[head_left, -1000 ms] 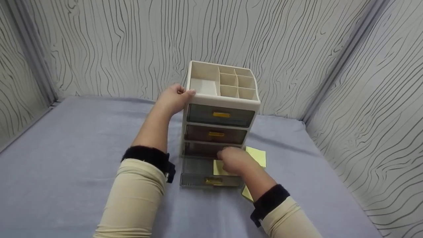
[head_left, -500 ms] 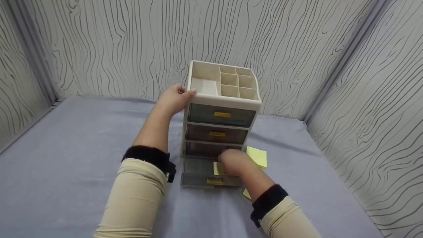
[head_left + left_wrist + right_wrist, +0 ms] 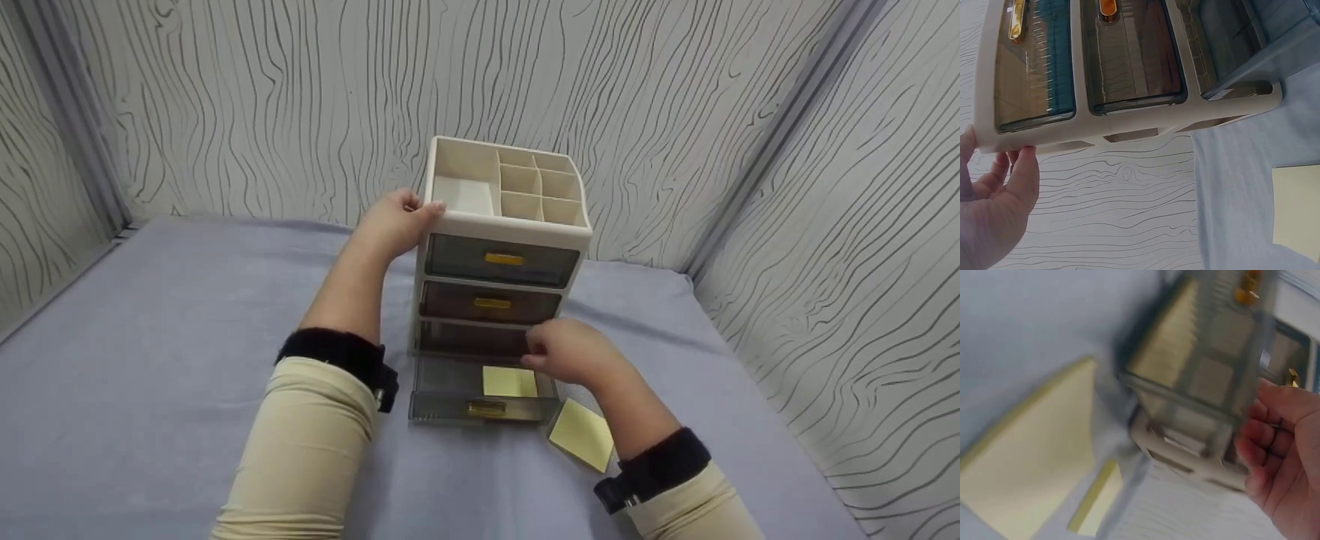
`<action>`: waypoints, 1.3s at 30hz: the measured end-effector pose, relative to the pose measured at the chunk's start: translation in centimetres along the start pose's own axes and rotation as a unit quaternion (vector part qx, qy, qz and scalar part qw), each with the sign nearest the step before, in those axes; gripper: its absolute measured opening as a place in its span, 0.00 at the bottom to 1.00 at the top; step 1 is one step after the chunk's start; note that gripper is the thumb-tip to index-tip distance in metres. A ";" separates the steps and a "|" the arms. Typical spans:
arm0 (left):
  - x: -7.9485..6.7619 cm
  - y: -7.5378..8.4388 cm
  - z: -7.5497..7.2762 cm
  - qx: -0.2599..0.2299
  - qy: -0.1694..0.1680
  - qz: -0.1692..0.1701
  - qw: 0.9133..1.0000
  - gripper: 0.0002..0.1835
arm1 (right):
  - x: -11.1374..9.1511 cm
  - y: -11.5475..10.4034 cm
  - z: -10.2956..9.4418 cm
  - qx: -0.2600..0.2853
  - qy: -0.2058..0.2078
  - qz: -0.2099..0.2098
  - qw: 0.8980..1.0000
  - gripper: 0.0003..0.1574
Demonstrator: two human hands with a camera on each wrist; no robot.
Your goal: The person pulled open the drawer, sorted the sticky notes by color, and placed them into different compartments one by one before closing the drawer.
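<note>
A cream drawer organizer (image 3: 514,226) with smoky clear drawers and gold handles stands upright on the cloth. My left hand (image 3: 397,223) grips its top left front corner, thumb on the rim and fingertips against the side, as the left wrist view (image 3: 1002,194) also shows. The bottom drawer (image 3: 450,405) is pulled out and holds a yellow sticky note pad (image 3: 510,381). Beside that drawer's right edge is my right hand (image 3: 574,351), raised, with loosely curled fingers and nothing in them. Another sticky note pad (image 3: 583,435) lies on the cloth at the drawer's front right.
In the right wrist view a further sticky note pad (image 3: 1095,498) lies beyond the nearer one; my right hand hides it from the head camera. The organizer's top tray (image 3: 465,196) has several compartments. Wood-patterned panels (image 3: 300,112) enclose the lilac cloth-covered table (image 3: 187,337).
My right hand has come out of the bottom drawer, moving up and right, and the pad inside is now in full sight. My left hand stays on the organizer's corner.
</note>
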State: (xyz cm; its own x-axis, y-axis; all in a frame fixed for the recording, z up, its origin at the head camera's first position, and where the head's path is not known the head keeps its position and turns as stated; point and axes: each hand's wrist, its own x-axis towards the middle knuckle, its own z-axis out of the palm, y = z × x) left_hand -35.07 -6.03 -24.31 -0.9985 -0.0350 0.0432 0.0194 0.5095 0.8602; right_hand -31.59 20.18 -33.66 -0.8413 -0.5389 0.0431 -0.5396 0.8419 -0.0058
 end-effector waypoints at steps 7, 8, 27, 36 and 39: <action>-0.1 0.2 -0.2 -0.003 0.000 0.000 1.000 0.21 | -1.8 2.8 -0.2 0.032 -0.044 0.064 0.996 0.14; -0.1 0.2 -0.2 -0.004 0.000 -0.001 1.000 0.21 | -2.0 3.0 0.0 0.032 -0.062 0.070 0.995 0.14; 0.1 0.2 -0.1 0.008 -0.005 -0.020 1.000 0.23 | -3.4 3.4 4.0 0.027 -0.202 0.165 0.965 0.31; -0.1 0.3 -0.1 0.008 -0.008 -0.024 1.000 0.23 | -3.6 4.4 2.7 0.076 -0.174 0.119 0.975 0.17; -0.2 0.3 -0.1 0.006 -0.008 -0.024 1.000 0.23 | -3.7 4.8 2.1 0.077 -0.156 0.087 0.981 0.14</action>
State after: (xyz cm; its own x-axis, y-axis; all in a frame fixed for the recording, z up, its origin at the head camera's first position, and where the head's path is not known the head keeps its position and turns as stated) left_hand -34.88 -5.94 -24.01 -0.9989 -0.0463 -0.0055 -0.0288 0.5187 0.8545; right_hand -31.11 26.14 -35.94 -0.8770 -0.3903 -0.2802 -0.3659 0.9205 -0.1371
